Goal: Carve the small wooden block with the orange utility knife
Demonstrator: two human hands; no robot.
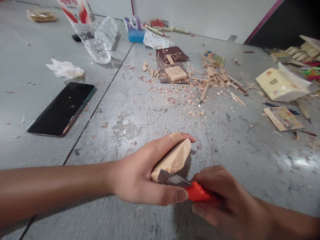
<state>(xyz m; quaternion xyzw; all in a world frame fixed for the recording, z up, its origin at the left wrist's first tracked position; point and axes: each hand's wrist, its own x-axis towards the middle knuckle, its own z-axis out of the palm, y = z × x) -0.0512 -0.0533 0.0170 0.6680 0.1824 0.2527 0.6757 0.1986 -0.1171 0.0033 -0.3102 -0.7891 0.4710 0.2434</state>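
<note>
My left hand [147, 173] grips a pale, faceted wood block [172, 158] between the thumb and the fingers, with a tan bandage [175, 137] on one finger. In my right hand [232, 200] is a red-handled knife [200, 192]. Its grey blade lies against the near end of the block, just above my left thumb, and the thumb tip is at the front of the red handle. Both hands are low over the grey table [125, 146].
A black phone [62, 108] lies at the left, near crumpled tissue [65, 69] and plastic bottles [96, 46]. Shavings surround a square wood piece [175, 73] on brown sheets. Pen-like tools, a yellow tissue pack [277, 83] and a patterned block [283, 118] are on the right.
</note>
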